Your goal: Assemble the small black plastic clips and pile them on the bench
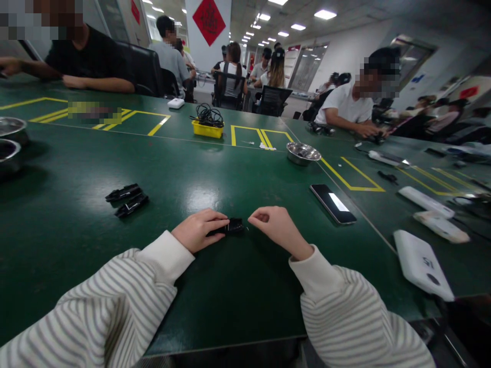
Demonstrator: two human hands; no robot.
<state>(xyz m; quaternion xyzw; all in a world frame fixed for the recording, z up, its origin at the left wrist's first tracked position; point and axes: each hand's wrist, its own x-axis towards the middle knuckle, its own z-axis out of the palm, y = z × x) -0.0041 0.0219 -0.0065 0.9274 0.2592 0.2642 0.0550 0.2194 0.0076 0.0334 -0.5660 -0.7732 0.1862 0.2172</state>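
My left hand (201, 228) is closed on a small black plastic part (235, 225) that lies on the green table, its fingers covering the left end. Just to the right, my right hand (274, 227) hovers with thumb and forefinger pinched together. Whatever may be between those fingertips is too small to make out. A tiny pale speck shows by the part's right end. Farther left on the table, two similar black parts (128, 199) lie side by side.
To the right lie a phone (333, 204) and a white power bank (422, 263). A metal bowl (303, 153) and a yellow tray (207, 130) of black cable stand farther back. More metal bowls (9, 153) sit at the left edge. Co-workers sit across the table.
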